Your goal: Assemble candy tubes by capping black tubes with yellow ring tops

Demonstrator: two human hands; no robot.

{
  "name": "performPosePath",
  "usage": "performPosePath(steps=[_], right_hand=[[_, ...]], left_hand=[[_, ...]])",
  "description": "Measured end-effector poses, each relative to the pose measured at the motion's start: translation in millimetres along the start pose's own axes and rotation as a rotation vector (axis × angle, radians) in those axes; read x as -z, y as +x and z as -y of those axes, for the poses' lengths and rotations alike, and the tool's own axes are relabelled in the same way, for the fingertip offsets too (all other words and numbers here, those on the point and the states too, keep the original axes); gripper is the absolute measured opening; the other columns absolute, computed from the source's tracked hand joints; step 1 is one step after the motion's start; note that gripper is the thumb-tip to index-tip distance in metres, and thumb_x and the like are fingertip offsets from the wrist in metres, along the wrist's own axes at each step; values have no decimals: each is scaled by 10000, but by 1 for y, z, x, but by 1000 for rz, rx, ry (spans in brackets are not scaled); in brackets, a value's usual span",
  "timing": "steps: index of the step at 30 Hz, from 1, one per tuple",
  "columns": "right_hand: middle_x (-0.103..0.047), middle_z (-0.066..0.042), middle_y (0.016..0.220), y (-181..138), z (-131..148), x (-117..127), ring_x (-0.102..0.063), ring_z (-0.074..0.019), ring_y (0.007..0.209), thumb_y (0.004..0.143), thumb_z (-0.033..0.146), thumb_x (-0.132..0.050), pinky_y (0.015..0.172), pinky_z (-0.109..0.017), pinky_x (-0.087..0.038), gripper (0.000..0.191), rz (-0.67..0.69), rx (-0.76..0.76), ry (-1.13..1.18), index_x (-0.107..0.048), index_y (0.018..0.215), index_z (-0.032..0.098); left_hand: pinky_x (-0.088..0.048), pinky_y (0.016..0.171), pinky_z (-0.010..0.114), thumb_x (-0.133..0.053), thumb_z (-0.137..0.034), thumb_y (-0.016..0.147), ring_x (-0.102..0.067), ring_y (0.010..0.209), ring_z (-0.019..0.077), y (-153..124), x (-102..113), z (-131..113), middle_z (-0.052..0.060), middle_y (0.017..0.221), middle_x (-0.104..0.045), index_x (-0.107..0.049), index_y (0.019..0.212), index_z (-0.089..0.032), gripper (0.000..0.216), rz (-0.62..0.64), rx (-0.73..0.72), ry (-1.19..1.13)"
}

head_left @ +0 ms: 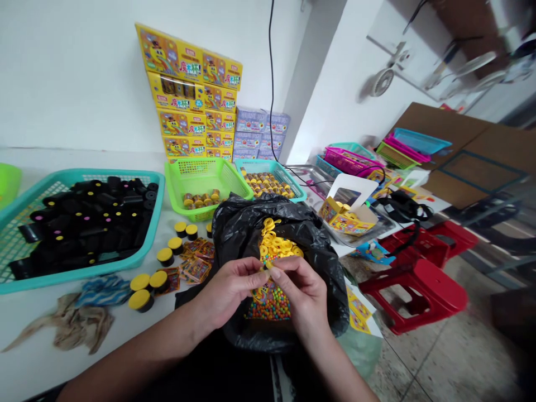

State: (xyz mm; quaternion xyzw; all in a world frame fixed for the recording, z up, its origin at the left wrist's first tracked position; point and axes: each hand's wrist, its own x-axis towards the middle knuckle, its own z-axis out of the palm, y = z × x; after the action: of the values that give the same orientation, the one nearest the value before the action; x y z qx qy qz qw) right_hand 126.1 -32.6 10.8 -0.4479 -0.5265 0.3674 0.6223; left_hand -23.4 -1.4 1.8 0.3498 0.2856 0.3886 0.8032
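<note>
My left hand (238, 287) and my right hand (304, 290) meet fingertip to fingertip above a container lined with a black plastic bag (312, 223). Fingers and thumbs of both are pinched together; whatever is between them is too small and covered to name. Just below the fingers a printed orange-yellow piece (260, 294) shows in part. Inside the bag lie many small coloured candy beads (272, 308), and behind them a heap of yellow plastic caps (278, 244).
Left stands a teal basket (157, 206) of black cylinders. Yellow-topped black pots (141, 300), printed stickers (196, 265) and a cloth (104, 290) lie nearby. Behind are a green basket (201, 170), a blue basket (299, 187) of jars and stacked yellow boxes (184, 120). Red stools (435, 290) stand right.
</note>
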Motion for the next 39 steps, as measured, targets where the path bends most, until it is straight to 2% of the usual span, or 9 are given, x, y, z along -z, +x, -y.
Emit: performPosePath(steps=[5,11,15,18,26,30,33,36,39], right_hand=[[-689,30,730,0,1,6,-608,-112,654,790,221,-760,625,-218,-499,51,62,-36,23,-721,814,243],[-693,27,740,5,-1,5,-609,-114,662,787,223,-756,634,-219,-504,51,-16,-5,56,-724,819,247],[-712,-28,906,6,0,8,-661,-167,832,869,244,-671,735,-287,-527,88,119,80,-124,-733,932,247],[-699,-60,986,4,1,10,-663,-213,922,859,247,-688,811,-360,-527,107,189,193,-289,-720,959,233],[-685,-23,850,10,13,13,-646,-181,780,809,193,-715,717,-325,-513,112,268,266,-387,-670,909,220],[-646,4,786,15,20,15,-607,-160,719,772,169,-717,656,-290,-480,220,396,293,-502,-661,978,220],[-607,15,746,15,18,16,-585,-148,668,771,177,-730,617,-279,-466,200,331,380,-570,-635,943,217],[-608,-23,836,13,11,17,-593,-166,729,802,134,-696,644,-296,-488,264,207,540,-667,-618,1038,221],[-616,-65,940,11,6,16,-610,-198,834,830,123,-683,709,-330,-516,373,224,613,-734,-596,1175,233]], left_hand=[[-412,612,236,-836,-285,698,-539,644,107,0,1,2,3,695,-590,-671,748,-132,231,31,7,-34],[-473,581,271,-804,-274,740,-571,606,126,1,4,9,11,683,-596,-678,761,-136,188,133,82,-211],[-522,664,307,-789,-271,766,-606,714,151,3,6,7,44,781,-637,-705,845,-121,189,135,88,-259],[-526,707,311,-794,-266,766,-611,749,148,3,6,4,44,813,-644,-712,867,-117,198,126,83,-291],[-497,641,270,-812,-271,739,-606,655,130,2,4,3,31,733,-644,-695,789,-138,185,155,107,-287],[-468,556,243,-845,-278,691,-600,608,120,3,7,4,25,765,-651,-688,826,-141,248,136,99,-211],[-481,570,256,-838,-381,696,-612,619,133,5,7,4,35,785,-665,-689,874,-143,333,125,86,-218],[-496,623,271,-782,-500,734,-627,662,151,9,4,2,62,781,-681,-692,869,-126,408,99,97,-264],[-478,616,243,-826,-353,714,-603,640,121,12,-1,-2,25,734,-659,-686,802,-129,279,17,71,-315]])
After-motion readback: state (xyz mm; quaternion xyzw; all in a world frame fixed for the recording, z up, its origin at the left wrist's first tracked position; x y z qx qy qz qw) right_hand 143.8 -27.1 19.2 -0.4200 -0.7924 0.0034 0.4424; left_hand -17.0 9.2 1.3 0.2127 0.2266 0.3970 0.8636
